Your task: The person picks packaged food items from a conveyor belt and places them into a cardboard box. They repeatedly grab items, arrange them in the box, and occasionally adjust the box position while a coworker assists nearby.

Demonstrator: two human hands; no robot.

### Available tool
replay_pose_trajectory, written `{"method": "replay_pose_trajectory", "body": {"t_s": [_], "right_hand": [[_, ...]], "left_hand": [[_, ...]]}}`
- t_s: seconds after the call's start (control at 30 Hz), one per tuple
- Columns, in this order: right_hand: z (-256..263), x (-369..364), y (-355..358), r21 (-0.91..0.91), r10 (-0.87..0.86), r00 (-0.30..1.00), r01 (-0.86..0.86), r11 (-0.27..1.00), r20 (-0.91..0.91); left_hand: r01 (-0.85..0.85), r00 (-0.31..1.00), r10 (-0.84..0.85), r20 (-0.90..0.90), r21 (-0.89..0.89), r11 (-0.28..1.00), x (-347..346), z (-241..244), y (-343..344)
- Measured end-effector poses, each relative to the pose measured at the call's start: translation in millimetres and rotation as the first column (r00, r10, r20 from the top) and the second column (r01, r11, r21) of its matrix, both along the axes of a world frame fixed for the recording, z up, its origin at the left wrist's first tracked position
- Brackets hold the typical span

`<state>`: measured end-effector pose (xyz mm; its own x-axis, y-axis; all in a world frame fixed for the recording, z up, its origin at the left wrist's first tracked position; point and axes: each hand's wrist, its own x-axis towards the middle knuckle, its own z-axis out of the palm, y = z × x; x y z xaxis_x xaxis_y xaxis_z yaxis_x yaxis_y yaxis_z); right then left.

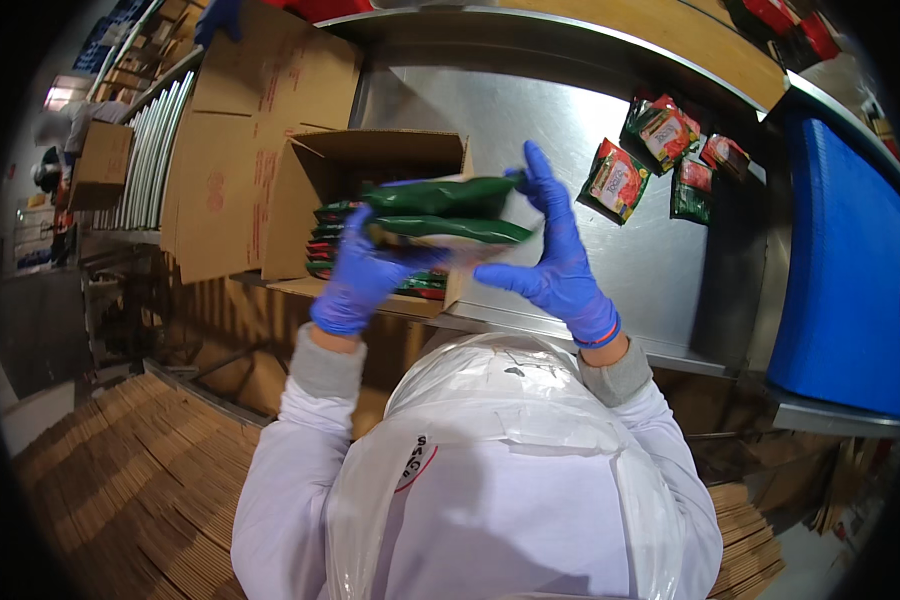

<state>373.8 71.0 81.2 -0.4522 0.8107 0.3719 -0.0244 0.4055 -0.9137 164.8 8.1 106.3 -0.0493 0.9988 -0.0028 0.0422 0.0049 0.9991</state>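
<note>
Two green plastic food packets (446, 210), blurred by motion, are held one above the other over the front right part of an open cardboard box (289, 225). Their left ends lie in my blue-gloved left hand (364, 274). At their right ends is my gloved right hand (559, 262), its thumb and fingers spread wide; whether it touches them is unclear. More green and red packets (326, 247) stand in rows inside the box, partly hidden by the held ones. Several red and green packets (616, 184) lie on the steel table (510, 105) to the right.
Flattened cardboard (225, 165) leans left of the box, with another person's blue-gloved hand (217, 19) at its top. A roller conveyor (150, 157) carries a closed carton (101, 165), near a person. A blue belt (840, 270) borders the table's right side. Stacked flat cartons (142, 487) lie lower left.
</note>
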Motion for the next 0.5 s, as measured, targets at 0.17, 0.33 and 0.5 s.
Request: {"method": "replay_pose_trajectory", "body": {"t_s": [0.17,0.33,0.5], "right_hand": [[-18,-10,-15,-0.122,-0.246,0.969,0.242,0.963,-0.020],[-43,-22,-57,-0.219,-0.329,0.937,0.348,0.911,0.119],[-83,-6,-90,-0.008,-0.547,0.758,0.588,0.809,0.354]], "left_hand": [[0.199,0.589,0.047,-0.807,0.201,0.959,-132,-29,48],[0.081,-0.111,-0.473,-0.874,-0.482,0.872,-221,-180,74],[0.150,-0.040,-0.484,-0.874,-0.485,0.862,-219,-168,86]]}}
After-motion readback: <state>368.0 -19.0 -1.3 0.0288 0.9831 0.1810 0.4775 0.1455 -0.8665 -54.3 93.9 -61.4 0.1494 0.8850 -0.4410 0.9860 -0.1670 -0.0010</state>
